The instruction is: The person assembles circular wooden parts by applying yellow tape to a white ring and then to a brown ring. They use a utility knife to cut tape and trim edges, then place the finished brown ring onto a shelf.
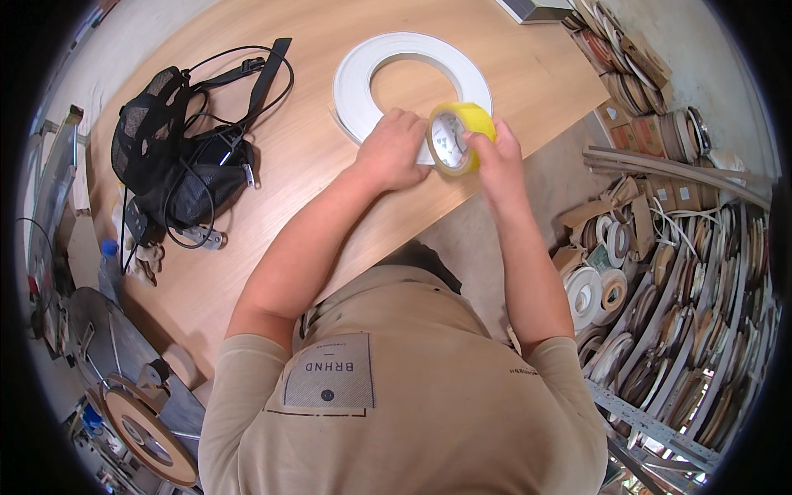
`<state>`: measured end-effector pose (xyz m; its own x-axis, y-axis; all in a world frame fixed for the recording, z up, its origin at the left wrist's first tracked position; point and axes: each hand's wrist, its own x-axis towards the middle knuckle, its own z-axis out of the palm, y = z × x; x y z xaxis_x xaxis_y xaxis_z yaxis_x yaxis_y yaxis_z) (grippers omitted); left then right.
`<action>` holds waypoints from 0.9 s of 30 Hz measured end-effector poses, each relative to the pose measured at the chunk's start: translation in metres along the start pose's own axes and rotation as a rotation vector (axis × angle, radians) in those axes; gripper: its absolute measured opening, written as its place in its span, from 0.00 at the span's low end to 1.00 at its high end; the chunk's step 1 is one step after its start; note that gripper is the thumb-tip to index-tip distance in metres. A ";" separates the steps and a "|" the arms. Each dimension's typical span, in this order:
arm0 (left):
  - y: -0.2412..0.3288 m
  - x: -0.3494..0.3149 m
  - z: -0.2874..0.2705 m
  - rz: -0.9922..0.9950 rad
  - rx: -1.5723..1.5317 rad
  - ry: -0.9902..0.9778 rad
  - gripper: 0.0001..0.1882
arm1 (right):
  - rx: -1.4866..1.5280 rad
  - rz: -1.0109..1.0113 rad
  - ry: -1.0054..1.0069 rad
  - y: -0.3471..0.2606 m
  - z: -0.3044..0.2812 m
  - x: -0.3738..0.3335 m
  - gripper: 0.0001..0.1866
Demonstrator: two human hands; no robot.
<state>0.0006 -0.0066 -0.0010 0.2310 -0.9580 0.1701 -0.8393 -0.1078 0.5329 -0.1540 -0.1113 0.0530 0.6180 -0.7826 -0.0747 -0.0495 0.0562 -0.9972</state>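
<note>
Here, a person's right hand (500, 165) gripped the yellow tape (478, 120) by the near edge of the table (540, 78), thumb on the core's rim and fingers around the outside, a hold that likely kept it from turning. The left hand (393, 150) lay curled at the near side of a white coil (352, 91), beside the tape, probably to steady the coil; whether its hidden fingers pinched anything could not be told. The coil lay flat, seemingly for easy reach, while black mesh gear (150, 140) sat well apart at left, perhaps to leave working room.
</note>
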 end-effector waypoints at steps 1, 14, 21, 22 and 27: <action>-0.001 0.000 -0.001 0.025 0.006 0.018 0.37 | 0.004 0.005 0.019 0.002 0.001 -0.003 0.18; -0.006 -0.004 0.009 0.178 0.160 0.205 0.28 | -0.008 -0.003 0.097 0.012 0.013 -0.044 0.23; -0.007 0.001 0.003 0.214 0.118 0.074 0.26 | -0.069 0.038 0.081 0.011 0.001 -0.069 0.24; -0.005 0.003 0.000 0.209 0.134 0.037 0.26 | -0.090 0.064 0.067 0.011 -0.003 -0.075 0.24; 0.010 0.005 -0.004 0.140 0.138 -0.185 0.34 | -0.311 0.086 0.021 0.009 -0.017 -0.115 0.26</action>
<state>-0.0048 -0.0118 0.0091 0.0250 -0.9971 0.0725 -0.9188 0.0057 0.3946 -0.2386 -0.0315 0.0525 0.5848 -0.7962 -0.1553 -0.3399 -0.0667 -0.9381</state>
